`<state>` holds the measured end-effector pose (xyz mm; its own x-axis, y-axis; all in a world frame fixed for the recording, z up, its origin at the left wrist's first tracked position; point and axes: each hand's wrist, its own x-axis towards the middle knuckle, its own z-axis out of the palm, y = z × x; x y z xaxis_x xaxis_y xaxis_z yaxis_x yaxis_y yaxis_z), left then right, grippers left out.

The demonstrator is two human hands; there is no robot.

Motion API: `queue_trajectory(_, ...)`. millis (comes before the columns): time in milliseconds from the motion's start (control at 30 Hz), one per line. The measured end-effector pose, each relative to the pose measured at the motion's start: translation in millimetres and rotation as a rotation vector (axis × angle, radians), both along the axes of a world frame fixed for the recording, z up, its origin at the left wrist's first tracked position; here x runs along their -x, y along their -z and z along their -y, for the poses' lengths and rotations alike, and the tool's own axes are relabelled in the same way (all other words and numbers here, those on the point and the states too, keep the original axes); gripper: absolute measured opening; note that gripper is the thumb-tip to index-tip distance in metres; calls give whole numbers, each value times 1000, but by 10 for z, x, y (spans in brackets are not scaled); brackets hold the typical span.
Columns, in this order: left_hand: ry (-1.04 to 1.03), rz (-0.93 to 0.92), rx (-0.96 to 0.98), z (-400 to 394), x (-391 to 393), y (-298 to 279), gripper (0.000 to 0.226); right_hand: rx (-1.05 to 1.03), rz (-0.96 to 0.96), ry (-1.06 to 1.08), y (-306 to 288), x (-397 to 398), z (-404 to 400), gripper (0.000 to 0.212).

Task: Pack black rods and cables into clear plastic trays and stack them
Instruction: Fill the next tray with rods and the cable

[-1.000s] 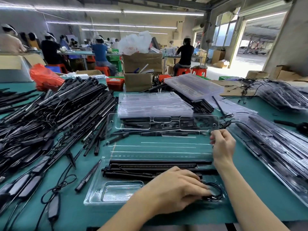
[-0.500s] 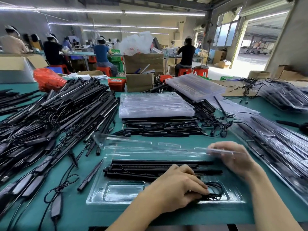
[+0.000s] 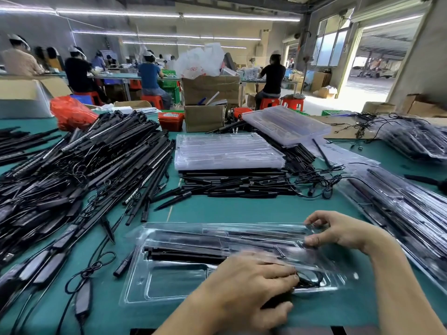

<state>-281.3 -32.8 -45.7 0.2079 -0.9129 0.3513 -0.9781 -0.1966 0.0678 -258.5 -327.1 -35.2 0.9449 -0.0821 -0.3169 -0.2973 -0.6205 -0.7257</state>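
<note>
So there's one clear plastic tray (image 3: pixel 169 284) sitting on the green surface (image 3: pixel 242 209) at about 6 o'clock, with its clear lid (image 3: pixel 242 232) folded down over it. Inside I can make out a bundle of black rods (image 3: pixel 183 253) running lengthwise, too blurry to count, plus one coiled cable (image 3: pixel 310 278) in the pocket at the tray's 3 o'clock end. Two hands in view: the left hand (image 3: pixel 251 284) lies palm down on the tray, fingers pressing at the coiled cable, and whether they actually pinch it I can't tell. The right hand (image 3: pixel 338 232) has thumb and fingers pinched on the lid's edge at 3 o'clock. At 9 to 10 o'clock there's a huge heap of loose rods (image 3: pixel 84 165), way too many to count. At 12 o'clock sits one stack of empty trays (image 3: pixel 227 151) on top of a low pile of rods (image 3: pixel 237 184). A second tray stack (image 3: pixel 285 125) leans at 1 o'clock, and packed trays (image 3: pixel 406 213) pile up at 3 o'clock. I count roughly four seated workers clearly in the back.
</note>
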Motion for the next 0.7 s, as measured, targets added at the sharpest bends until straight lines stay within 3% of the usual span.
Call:
queue_trajectory(100,52,124,197,-53,59,87,23,44,1,37,9,0,-39,69)
queue_trajectory(200,57,323,387,-96,127,106,39,68,-9,62,-1,-6,-71,69)
queue_trajectory(300,-129,291,526,-80,136,-21,32,84,-27,80,-39,-10,-103,70)
queue_trajectory(367,-492,172,328,-64,67,-157,24,99,-35,85,-56,4,-114,71)
queue_trajectory(433,-871,-101,-53,-98,-83,-180,59,106,-37,92,-64,37,-132,73)
queue_trajectory(500,-966,-343,-317,-158,-213,-88,80,124,-38,130,-77,62,-142,78)
queue_trajectory(600,-944,-406,-311,-169,-320,131,85,233,-27,230,-108,77,-166,70)
queue_trajectory(700,-961,-354,-244,-135,-411,217,88,359,-26,319,-87,104,-214,73)
